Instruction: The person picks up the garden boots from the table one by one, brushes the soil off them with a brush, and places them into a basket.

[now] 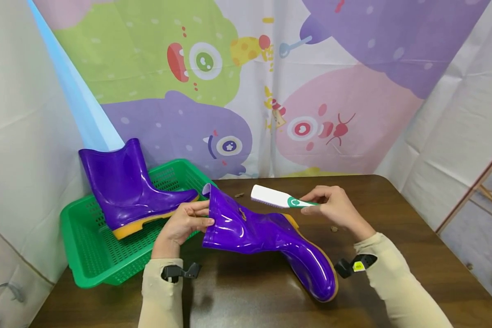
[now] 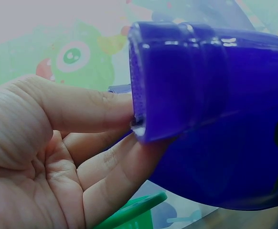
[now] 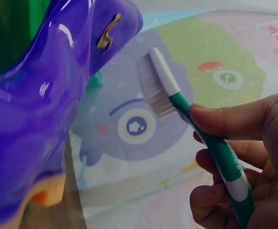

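My left hand pinches the top rim of a glossy purple rain boot, thumb on one side and fingers on the other. The boot lies tilted over the table, its toe toward the lower right and its yellow sole facing right. In the left wrist view the boot's rim sits between thumb and fingers. A white and green scrubbing brush is held by its handle in my right hand, above the boot's shaft and apart from it. The right wrist view shows the bristles pointing toward the boot.
A green perforated plastic basket stands at the left of the brown wooden table. Across it lies a second purple boot with a yellow sole. Small brown bits lie on the table, and a cartoon-printed curtain hangs behind.
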`<state>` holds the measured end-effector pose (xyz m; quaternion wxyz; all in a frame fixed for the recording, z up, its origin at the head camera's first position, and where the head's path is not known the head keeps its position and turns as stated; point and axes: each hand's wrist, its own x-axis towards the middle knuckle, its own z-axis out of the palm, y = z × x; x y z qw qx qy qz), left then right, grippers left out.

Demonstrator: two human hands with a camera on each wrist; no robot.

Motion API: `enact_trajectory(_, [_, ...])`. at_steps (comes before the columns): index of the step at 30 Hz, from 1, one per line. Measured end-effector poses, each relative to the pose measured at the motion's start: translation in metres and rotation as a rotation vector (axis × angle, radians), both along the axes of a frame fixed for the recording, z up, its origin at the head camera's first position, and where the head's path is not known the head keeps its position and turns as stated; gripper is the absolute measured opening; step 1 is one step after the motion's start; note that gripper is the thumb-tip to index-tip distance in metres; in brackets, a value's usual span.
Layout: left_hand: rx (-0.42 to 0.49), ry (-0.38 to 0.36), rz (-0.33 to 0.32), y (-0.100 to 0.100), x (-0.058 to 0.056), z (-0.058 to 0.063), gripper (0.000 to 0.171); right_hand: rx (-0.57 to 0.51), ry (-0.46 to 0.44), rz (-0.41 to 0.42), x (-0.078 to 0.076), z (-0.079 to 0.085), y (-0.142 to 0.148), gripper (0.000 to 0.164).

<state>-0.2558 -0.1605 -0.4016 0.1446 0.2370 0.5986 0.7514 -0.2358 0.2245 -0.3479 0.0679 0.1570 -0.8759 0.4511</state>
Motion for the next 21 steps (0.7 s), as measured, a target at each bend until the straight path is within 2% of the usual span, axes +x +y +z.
enact_trajectory(5, [0.002,0.003,0.001,0.000,-0.001,-0.002,0.051,-0.132,0.012,0.054,0.003,0.003,-0.006,0.024])
enact_trajectory(8, [0.002,0.006,0.000,0.000,-0.001,-0.003,0.051,-0.220,0.015,0.124,0.004,0.001,-0.011,0.023])
enact_trajectory(11, [0.000,0.008,0.001,-0.001,-0.001,-0.003,0.050,-0.283,-0.024,0.196,0.005,-0.003,-0.016,0.023])
enact_trajectory(16, [-0.008,0.008,0.007,0.000,-0.001,-0.001,0.049,-0.279,-0.143,0.269,0.006,-0.012,-0.025,0.023])
enact_trajectory(21, [-0.012,0.006,0.010,-0.001,0.001,0.001,0.051,-0.259,-0.232,0.275,0.005,-0.024,-0.026,0.024])
